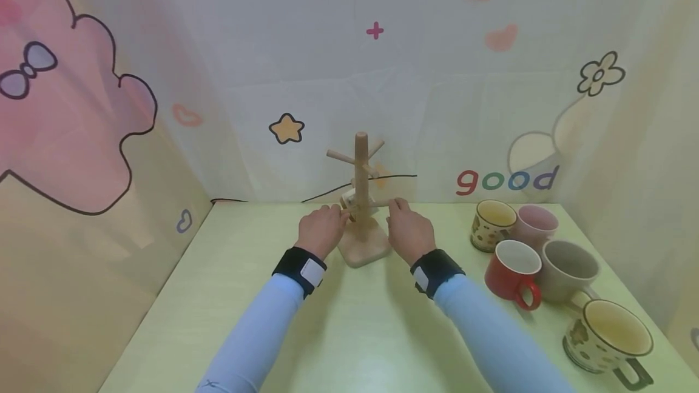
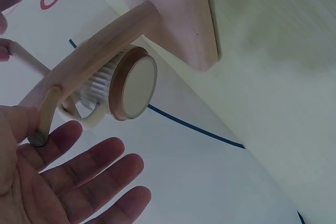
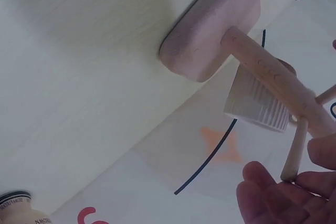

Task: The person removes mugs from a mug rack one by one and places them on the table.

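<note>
A wooden mug tree (image 1: 361, 178) stands near the back of the table on its rounded base. On its left side, my left hand (image 1: 322, 229) pinches a lower peg (image 2: 47, 119) between thumb and index finger, the other fingers spread loosely. My right hand (image 1: 412, 232) holds the tip of the right lower peg (image 3: 295, 153) with thumb and fingers. Behind the post, a ribbed white mug (image 3: 257, 98) with a brown band hangs by its handle, largely hidden in the head view. The upper pegs carry nothing.
At the right stand a red mug (image 1: 508, 278), a grey mug (image 1: 562, 278), a pink mug (image 1: 535, 226) and two patterned yellow mugs, one at the back (image 1: 486, 232) and one in front (image 1: 592, 344). A printed cloth (image 1: 426, 90) hangs behind the table.
</note>
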Available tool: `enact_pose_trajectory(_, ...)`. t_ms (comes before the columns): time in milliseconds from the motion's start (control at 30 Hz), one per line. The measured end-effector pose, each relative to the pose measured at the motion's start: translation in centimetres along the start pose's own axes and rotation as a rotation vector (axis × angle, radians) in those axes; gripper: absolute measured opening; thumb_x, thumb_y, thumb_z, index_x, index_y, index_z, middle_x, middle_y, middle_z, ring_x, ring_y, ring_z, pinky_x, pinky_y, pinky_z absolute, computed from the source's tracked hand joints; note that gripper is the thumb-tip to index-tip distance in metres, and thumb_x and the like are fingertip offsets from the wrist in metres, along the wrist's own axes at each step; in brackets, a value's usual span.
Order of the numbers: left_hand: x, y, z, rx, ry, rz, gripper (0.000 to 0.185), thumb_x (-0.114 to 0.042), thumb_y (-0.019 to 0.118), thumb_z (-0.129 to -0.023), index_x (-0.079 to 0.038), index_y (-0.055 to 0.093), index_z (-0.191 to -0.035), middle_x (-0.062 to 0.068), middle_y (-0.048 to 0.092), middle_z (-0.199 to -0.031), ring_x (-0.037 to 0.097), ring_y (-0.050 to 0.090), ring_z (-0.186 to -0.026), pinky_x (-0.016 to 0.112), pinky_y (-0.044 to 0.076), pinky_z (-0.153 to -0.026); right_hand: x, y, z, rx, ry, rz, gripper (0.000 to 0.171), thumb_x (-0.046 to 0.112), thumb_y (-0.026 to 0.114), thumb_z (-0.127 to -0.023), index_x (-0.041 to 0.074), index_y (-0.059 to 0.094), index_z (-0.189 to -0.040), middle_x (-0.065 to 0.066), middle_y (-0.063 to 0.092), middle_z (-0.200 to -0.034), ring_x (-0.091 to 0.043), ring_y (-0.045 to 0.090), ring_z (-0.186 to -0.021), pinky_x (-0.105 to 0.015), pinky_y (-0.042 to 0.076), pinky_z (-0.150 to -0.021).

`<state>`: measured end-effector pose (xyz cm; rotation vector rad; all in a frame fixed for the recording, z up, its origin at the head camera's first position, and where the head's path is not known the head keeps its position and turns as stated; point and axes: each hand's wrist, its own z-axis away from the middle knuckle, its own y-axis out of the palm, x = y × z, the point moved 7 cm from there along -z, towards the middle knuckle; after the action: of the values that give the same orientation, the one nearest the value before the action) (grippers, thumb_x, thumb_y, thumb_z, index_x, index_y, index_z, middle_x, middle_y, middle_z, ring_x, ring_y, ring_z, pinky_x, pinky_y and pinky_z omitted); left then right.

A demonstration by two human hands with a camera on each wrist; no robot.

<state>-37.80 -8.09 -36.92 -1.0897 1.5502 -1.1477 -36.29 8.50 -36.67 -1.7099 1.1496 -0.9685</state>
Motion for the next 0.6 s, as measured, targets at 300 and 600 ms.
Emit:
enact_pose_trajectory(300, 0.1, 0.2, -0.1, 0.026, 0.0, -0.008, 0.032, -0.034, 0.045, -0.107, -0.006, 0.06, -0.108, 0.007, 0.054, -0.074, 0.022, 0.055, -0.06, 0.034, 0.047, -0.05, -0.1, 0.0, -0.9, 0.0, 0.023, -0.023, 0.035, 0.015, 0.067, -0.095, 0.001, 0.059, -0.126, -0.017, 0.066, -0.118, -0.026, 0.063, -0.06, -0.037, 0.049, -0.045)
enact_pose_trajectory(600, 0.0, 0.6, 0.0, 0.023, 0.006, -0.009, 0.03, -0.034, 0.046, -0.106, -0.007, 0.059, -0.107, 0.005, 0.053, -0.069, 0.02, 0.054, -0.056, 0.031, 0.043, -0.047, -1.6, -0.5, -2.9, -0.097, 0.085, -0.077, 0.006, 0.015, 0.07, -0.093, 0.011, 0.074, -0.095, -0.008, 0.072, -0.078, -0.027, 0.066, -0.062, -0.041, 0.053, -0.052)
